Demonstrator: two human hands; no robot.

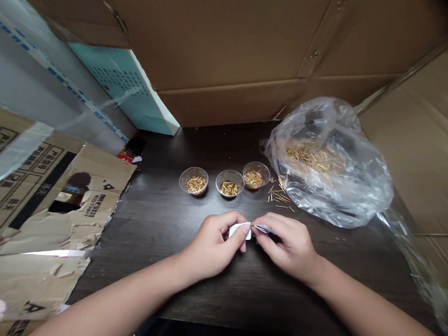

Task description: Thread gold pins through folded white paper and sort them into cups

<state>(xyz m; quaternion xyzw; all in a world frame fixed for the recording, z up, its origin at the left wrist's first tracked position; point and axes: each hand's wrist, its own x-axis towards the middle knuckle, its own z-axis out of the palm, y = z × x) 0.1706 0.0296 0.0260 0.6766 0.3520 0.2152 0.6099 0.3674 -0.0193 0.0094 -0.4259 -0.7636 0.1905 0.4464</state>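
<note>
My left hand (221, 242) is closed, thumb and fingers pinching a small white piece (236, 231), perhaps paper or tape. Opposite it, my right hand (285, 242) pinches a folded whitish piece (263, 228) with faint grey marks. The fingertips nearly meet, and a tiny gold-coloured bit (252, 225) shows between the two pieces; its ends are hidden. Beyond the hands stand three clear plastic cups, the left cup (194, 169), the middle cup (230, 173) and the right cup (257, 165), each holding small gold metal pins. Loose gold pins (280, 196) lie by the right cup.
A clear plastic bag (341, 193) with many gold pins (313, 157) rests at the right. Cardboard walls (229, 44) stand behind and at the right. Torn printed cardboard (97, 182) lies along the left, near a teal box (127, 89). The tabletop (151, 224) is dark wood.
</note>
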